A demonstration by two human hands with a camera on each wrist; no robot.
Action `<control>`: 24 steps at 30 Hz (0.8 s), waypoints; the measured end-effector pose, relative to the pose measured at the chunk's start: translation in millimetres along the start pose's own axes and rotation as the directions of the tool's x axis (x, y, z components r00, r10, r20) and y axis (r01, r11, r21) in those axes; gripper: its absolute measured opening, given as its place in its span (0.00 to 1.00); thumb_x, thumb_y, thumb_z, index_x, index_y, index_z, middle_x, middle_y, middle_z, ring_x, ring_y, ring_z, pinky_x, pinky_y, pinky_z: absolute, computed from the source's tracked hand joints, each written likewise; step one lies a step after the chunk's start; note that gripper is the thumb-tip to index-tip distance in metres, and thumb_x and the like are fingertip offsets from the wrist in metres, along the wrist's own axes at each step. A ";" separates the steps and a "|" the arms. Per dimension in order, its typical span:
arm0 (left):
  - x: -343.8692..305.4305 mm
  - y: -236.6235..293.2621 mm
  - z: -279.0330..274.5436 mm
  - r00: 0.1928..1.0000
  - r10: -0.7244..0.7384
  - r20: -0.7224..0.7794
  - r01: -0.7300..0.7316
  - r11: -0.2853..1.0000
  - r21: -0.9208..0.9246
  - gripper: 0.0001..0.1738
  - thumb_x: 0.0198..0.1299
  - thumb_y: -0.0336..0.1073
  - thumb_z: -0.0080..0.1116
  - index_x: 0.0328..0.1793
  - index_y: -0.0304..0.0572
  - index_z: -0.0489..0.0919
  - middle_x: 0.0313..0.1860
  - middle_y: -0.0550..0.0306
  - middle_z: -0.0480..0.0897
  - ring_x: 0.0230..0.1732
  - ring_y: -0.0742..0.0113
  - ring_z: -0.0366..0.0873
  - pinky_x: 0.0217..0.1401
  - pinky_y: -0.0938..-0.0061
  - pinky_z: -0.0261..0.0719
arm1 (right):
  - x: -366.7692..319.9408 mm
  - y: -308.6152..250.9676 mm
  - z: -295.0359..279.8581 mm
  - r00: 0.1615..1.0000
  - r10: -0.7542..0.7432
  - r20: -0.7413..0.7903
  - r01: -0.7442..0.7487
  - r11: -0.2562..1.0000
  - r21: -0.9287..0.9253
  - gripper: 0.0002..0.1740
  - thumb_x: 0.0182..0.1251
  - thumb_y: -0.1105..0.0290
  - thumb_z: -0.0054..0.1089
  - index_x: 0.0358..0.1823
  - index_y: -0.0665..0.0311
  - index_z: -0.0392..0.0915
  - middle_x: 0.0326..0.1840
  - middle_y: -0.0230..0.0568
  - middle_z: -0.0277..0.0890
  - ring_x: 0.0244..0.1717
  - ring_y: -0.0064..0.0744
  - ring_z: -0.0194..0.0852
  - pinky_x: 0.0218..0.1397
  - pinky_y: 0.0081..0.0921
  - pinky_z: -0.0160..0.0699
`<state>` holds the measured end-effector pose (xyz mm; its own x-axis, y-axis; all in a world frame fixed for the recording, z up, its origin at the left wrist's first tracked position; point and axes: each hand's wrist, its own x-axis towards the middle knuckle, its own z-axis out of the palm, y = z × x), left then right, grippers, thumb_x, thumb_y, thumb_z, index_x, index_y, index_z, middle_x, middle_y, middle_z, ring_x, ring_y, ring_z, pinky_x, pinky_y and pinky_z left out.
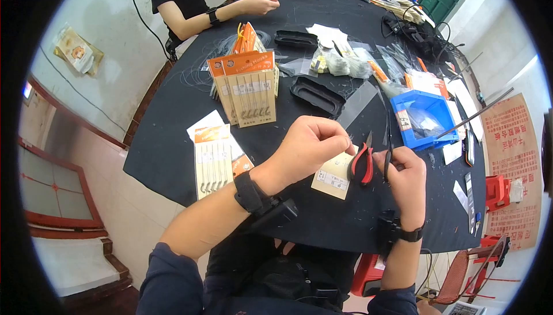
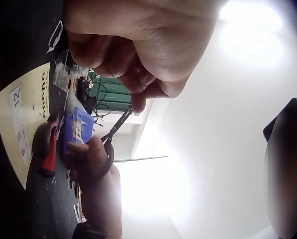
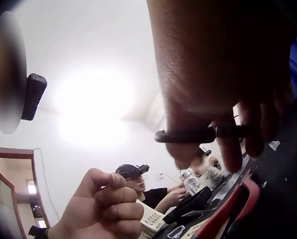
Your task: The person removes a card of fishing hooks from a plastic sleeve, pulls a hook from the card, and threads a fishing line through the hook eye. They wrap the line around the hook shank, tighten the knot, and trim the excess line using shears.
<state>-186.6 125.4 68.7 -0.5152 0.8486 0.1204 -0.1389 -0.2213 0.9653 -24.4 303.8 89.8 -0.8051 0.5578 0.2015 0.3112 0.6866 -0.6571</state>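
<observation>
In the head view my left hand (image 1: pixel 311 142) is raised above the black table, fingers curled and thumb against the index finger. Nothing shows between the fingertips; a very thin thing there would be too fine to see. My right hand (image 1: pixel 408 179) holds black-handled scissors (image 2: pixel 110 137), finger and thumb through the loops, blades pointing up toward the left hand in the left wrist view. Below the hands lies a cream hook card (image 1: pixel 330 183) with a label reading 12. Red-handled pliers (image 1: pixel 362 166) lie at the card's right edge.
Packed fishing hook cards (image 1: pixel 247 87) stand to the left, and another pack (image 1: pixel 213 162) lies near the left forearm. Black trays (image 1: pixel 318 97) and a blue bin (image 1: pixel 423 120) stand beyond the hands. Another person (image 1: pixel 190 4) sits at the far left side.
</observation>
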 end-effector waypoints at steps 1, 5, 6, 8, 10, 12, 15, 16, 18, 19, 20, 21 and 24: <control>0.4 -0.5 0.2 1.000 0.001 0.003 -0.001 1.000 0.010 0.08 0.65 0.28 0.58 0.36 0.33 0.86 0.34 0.59 0.87 0.38 0.77 0.80 0.45 0.80 0.77 | 0.9 3.7 4.1 0.998 0.011 -0.058 -0.009 1.000 0.024 0.18 0.58 0.65 0.76 0.30 0.74 0.78 0.29 0.44 0.70 0.27 0.34 0.67 0.31 0.30 0.64; 1.2 -0.9 0.0 1.000 0.000 0.017 0.000 0.999 0.035 0.08 0.64 0.28 0.58 0.35 0.33 0.86 0.34 0.59 0.87 0.37 0.78 0.80 0.44 0.80 0.77 | 0.2 5.9 -2.5 0.998 0.044 -0.048 -0.054 0.972 -0.230 0.15 0.63 0.66 0.69 0.36 0.76 0.81 0.36 0.55 0.74 0.35 0.53 0.75 0.41 0.42 0.72; 1.0 -0.6 0.4 1.000 -0.003 0.022 0.002 0.999 0.034 0.08 0.64 0.28 0.58 0.35 0.33 0.86 0.34 0.59 0.87 0.37 0.78 0.80 0.43 0.80 0.77 | -0.5 6.9 -3.7 0.999 0.041 -0.032 -0.049 0.956 -0.289 0.15 0.65 0.67 0.67 0.37 0.76 0.81 0.38 0.57 0.75 0.37 0.57 0.76 0.44 0.45 0.73; 1.3 -0.2 0.5 0.999 -0.022 0.037 0.020 0.999 0.050 0.08 0.64 0.28 0.58 0.35 0.33 0.86 0.34 0.59 0.87 0.37 0.78 0.81 0.43 0.80 0.77 | -1.6 4.3 -5.7 0.998 0.055 0.001 -0.052 0.958 -0.283 0.14 0.67 0.67 0.64 0.37 0.77 0.80 0.41 0.60 0.75 0.40 0.60 0.77 0.47 0.47 0.74; 1.1 -1.9 0.1 0.999 -0.019 0.046 0.016 0.997 0.080 0.08 0.64 0.28 0.58 0.35 0.33 0.86 0.34 0.59 0.87 0.37 0.78 0.81 0.44 0.80 0.78 | -1.5 -3.0 -7.4 0.995 0.094 0.037 -0.079 0.948 -0.308 0.15 0.69 0.67 0.61 0.38 0.77 0.81 0.42 0.61 0.74 0.42 0.62 0.77 0.49 0.47 0.74; 1.2 -5.1 0.6 0.998 -0.032 0.047 0.029 0.998 0.049 0.08 0.64 0.28 0.58 0.36 0.33 0.86 0.34 0.59 0.87 0.37 0.78 0.81 0.44 0.80 0.78 | -0.6 -13.5 -9.9 0.985 0.159 0.071 -0.124 0.924 -0.362 0.15 0.70 0.66 0.60 0.40 0.76 0.81 0.42 0.61 0.74 0.43 0.62 0.77 0.49 0.46 0.75; 0.6 -2.9 1.5 0.997 -0.021 0.071 0.021 1.000 -0.003 0.08 0.65 0.28 0.58 0.36 0.34 0.86 0.34 0.59 0.87 0.37 0.77 0.81 0.44 0.79 0.78 | 0.0 -6.3 -9.2 0.993 0.104 0.047 -0.077 0.913 -0.400 0.18 0.68 0.62 0.62 0.37 0.76 0.82 0.38 0.63 0.76 0.40 0.61 0.78 0.46 0.46 0.75; 0.4 -1.7 2.0 0.997 -0.011 0.082 0.013 1.000 -0.022 0.08 0.65 0.28 0.58 0.36 0.34 0.86 0.34 0.59 0.87 0.37 0.77 0.81 0.44 0.79 0.78 | 1.0 -6.9 -11.4 0.984 0.159 0.081 -0.112 0.903 -0.414 0.20 0.67 0.60 0.64 0.36 0.76 0.83 0.36 0.63 0.76 0.39 0.61 0.78 0.44 0.46 0.75; 0.0 -0.1 2.3 0.994 -0.011 0.105 0.018 0.998 -0.066 0.08 0.65 0.29 0.59 0.36 0.35 0.86 0.34 0.59 0.87 0.37 0.77 0.81 0.44 0.80 0.78 | 5.7 -19.6 -17.9 0.953 0.268 0.144 -0.180 0.878 -0.444 0.22 0.64 0.57 0.67 0.32 0.76 0.83 0.32 0.63 0.77 0.36 0.60 0.79 0.41 0.46 0.75; -0.2 0.6 2.3 0.993 -0.011 0.117 0.021 0.996 -0.088 0.08 0.65 0.29 0.59 0.36 0.35 0.86 0.34 0.59 0.87 0.37 0.77 0.81 0.44 0.80 0.78 | 7.0 -26.8 -20.4 0.935 0.328 0.138 -0.232 0.857 -0.459 0.23 0.62 0.55 0.68 0.30 0.75 0.83 0.30 0.62 0.77 0.35 0.60 0.79 0.40 0.46 0.75; -0.2 0.7 2.3 0.992 -0.023 0.126 0.036 0.995 -0.098 0.08 0.65 0.29 0.59 0.36 0.35 0.86 0.34 0.59 0.87 0.37 0.77 0.81 0.45 0.80 0.78 | 8.1 -34.6 -22.5 0.914 0.385 0.131 -0.284 0.834 -0.473 0.24 0.61 0.54 0.69 0.29 0.75 0.83 0.29 0.62 0.77 0.34 0.60 0.79 0.39 0.46 0.75; 0.0 0.3 2.0 0.990 -0.036 0.136 0.051 0.993 -0.107 0.08 0.66 0.30 0.59 0.36 0.35 0.86 0.34 0.59 0.87 0.38 0.77 0.81 0.45 0.80 0.78 | 9.1 -39.1 -23.5 0.889 0.441 0.123 -0.333 0.808 -0.487 0.25 0.59 0.53 0.70 0.27 0.75 0.83 0.27 0.62 0.77 0.33 0.59 0.79 0.37 0.46 0.74; -0.5 1.4 1.6 0.984 -0.047 0.171 0.068 0.991 -0.119 0.08 0.66 0.30 0.59 0.36 0.35 0.86 0.35 0.59 0.87 0.38 0.78 0.81 0.45 0.80 0.78 | 6.7 -32.6 -22.7 0.893 0.426 0.143 -0.302 0.806 -0.509 0.23 0.58 0.53 0.70 0.28 0.72 0.84 0.29 0.59 0.78 0.36 0.57 0.80 0.39 0.45 0.76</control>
<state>-185.1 125.4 70.4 -0.3563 0.9275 0.1131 -0.2733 -0.2192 0.9366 -28.5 295.8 129.1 -0.6592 0.7238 -0.2038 0.7512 0.6221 -0.2206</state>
